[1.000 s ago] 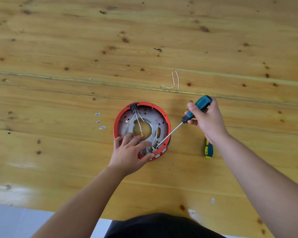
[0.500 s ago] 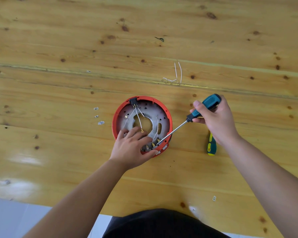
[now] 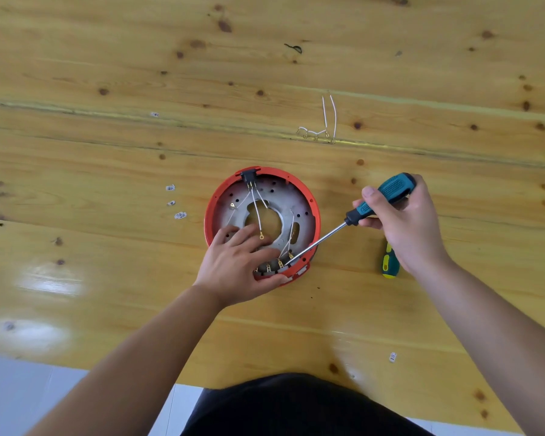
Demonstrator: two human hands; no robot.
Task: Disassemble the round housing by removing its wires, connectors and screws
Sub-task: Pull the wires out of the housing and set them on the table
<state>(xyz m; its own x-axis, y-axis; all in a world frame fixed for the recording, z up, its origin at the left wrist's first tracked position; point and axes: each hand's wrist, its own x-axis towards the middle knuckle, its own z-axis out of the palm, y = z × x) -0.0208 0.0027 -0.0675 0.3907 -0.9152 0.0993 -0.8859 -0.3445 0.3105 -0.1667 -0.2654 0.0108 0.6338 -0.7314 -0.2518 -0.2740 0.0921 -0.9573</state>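
The round housing (image 3: 309, 196), red-rimmed with a grey metal plate inside, lies on the wooden table (image 3: 107, 152). White wires (image 3: 256, 212) run from a black connector (image 3: 248, 176) at its far rim. My left hand (image 3: 238, 265) rests on the near side, fingers on the plate and thumb along the red rim. My right hand (image 3: 403, 221) grips a teal-handled screwdriver (image 3: 387, 191). Its tip sits at the brass terminals (image 3: 280, 264) on the near rim.
A bundle of loose white wires (image 3: 323, 127) lies beyond the housing. Several small white pieces (image 3: 175, 202) sit to its left, another one (image 3: 392, 357) near the front edge. A second green-and-yellow screwdriver (image 3: 389, 262) lies under my right wrist.
The view has shifted slightly. My right hand has moved a little to the right with the screwdriver, its tip staying at the near-rim terminals. My left hand stays on the housing.
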